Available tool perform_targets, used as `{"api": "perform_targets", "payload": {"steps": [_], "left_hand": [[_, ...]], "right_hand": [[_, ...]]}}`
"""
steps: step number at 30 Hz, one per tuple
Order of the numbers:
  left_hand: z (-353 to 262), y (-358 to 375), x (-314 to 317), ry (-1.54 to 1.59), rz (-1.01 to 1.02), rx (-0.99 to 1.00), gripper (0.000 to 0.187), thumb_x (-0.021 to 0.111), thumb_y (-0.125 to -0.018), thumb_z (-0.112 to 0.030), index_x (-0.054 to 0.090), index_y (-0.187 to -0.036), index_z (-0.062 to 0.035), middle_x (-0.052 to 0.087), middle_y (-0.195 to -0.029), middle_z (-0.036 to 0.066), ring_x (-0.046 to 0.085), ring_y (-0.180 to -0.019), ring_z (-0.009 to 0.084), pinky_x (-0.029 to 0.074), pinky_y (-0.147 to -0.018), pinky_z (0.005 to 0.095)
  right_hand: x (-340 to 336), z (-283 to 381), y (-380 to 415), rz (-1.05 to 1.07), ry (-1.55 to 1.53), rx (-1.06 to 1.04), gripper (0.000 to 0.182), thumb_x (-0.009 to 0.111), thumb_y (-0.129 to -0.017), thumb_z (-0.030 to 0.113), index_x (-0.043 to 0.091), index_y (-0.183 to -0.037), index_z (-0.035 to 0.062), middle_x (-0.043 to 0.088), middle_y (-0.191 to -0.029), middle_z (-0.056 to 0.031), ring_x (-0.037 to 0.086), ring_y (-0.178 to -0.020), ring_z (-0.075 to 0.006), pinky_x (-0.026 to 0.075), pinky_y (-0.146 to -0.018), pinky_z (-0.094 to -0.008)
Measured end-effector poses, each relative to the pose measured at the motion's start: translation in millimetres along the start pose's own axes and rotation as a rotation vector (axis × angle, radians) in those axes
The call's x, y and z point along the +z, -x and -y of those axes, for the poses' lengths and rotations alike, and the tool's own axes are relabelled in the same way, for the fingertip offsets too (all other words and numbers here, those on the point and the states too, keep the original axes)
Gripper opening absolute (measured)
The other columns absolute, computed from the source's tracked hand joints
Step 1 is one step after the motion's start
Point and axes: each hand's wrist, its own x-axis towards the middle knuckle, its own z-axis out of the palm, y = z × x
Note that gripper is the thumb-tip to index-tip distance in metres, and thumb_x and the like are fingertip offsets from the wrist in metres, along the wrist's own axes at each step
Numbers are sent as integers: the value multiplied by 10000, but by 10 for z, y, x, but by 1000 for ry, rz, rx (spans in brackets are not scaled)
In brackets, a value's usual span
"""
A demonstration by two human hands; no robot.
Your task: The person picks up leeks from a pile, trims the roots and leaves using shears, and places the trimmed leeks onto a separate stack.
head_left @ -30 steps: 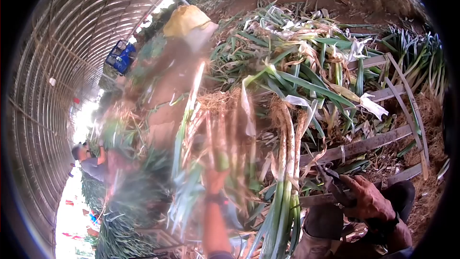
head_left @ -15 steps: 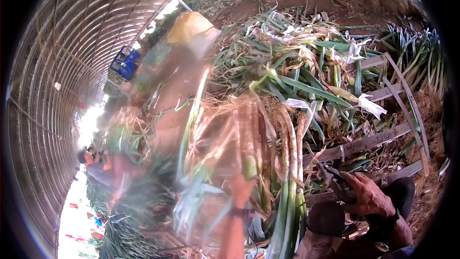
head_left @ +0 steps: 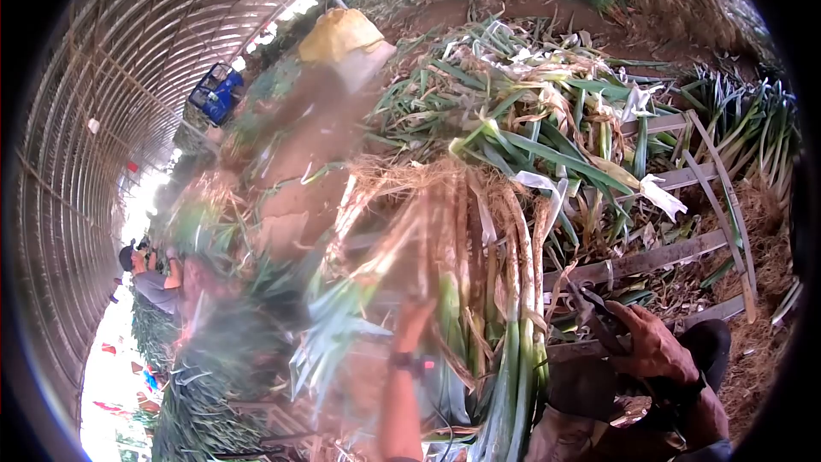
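Long leeks [head_left: 513, 316] with brown roots and green leaves lie side by side in front of me, roots pointing away. Over their left part is my left hand [head_left: 413, 323], blurred, with a dark band at the wrist. It touches or overlaps a leek stalk, but its fingers are too smeared to tell their state. My right hand [head_left: 654, 346] is closed around a dark metal tool [head_left: 601, 316] at the lower right, right of the leeks. The tool's exact shape is unclear.
A heap of leaves and peelings [head_left: 547, 103] lies beyond the leeks. Slatted bars [head_left: 641, 258] stand at the right, near more leeks [head_left: 761, 133]. Further off are a yellow sack [head_left: 342, 34], a blue crate [head_left: 215, 94] and a person [head_left: 156, 282] at the left.
My left hand has moved slightly left and up in the view. The distant person shows more clearly. My right hand still holds the tool, and the whole view has shifted a little.
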Motion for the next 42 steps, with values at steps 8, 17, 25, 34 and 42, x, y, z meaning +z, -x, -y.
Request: {"api": "perform_targets", "payload": {"steps": [8, 17, 25, 34, 42], "left_hand": [[-219, 48, -302, -230, -105, 171, 642, 855, -696, -450, 701, -1119, 8, 742, -989, 137, 677, -880, 251, 522, -817, 378], [274, -106, -382, -854, -426, 289, 689, 778, -821, -352, 528, -1355, 5, 681, -1167, 258, 645, -1096, 414, 500, -982, 474], [-223, 876, 564, -782, -123, 527, 602, 722, -910, -341, 537, -1382, -17, 600, -1337, 226, 580, -1222, 386, 470, -1051, 468], [-269, 1301, 1483, -969, -13, 566, 616, 757, -865, -479, 581, -1185, 17, 650, -1127, 230, 662, -999, 369, 537, -834, 494], [4, 794, 1712, -781, 298, 473, 949, 851, -775, -328, 344, -1470, 74, 676, -1101, 296, 704, -909, 391, 558, -796, 474]], "right_hand": [[45, -80, 60, -10, 6, 53, 771, 821, -700, 102, 520, -1395, -40, 564, -1351, -254, 595, -1141, -403, 514, -965, -438], [16, 8, 71, -18, -84, 172, 885, 834, -674, 133, 459, -1464, -3, 606, -1226, -230, 604, -1136, -422, 520, -952, -450], [27, -75, 177, -43, -51, 256, 874, 795, -697, 143, 442, -1485, 11, 597, -1247, -226, 599, -1151, -415, 511, -964, -447], [68, -173, 276, -50, 38, 222, 838, 771, -744, 212, 431, -1484, 14, 595, -1242, -236, 605, -1137, -411, 505, -969, -446], [137, -361, 349, -134, 144, 150, 862, 803, -748, 287, 441, -1475, -4, 608, -1217, -242, 608, -1133, -412, 512, -963, -452]]}}
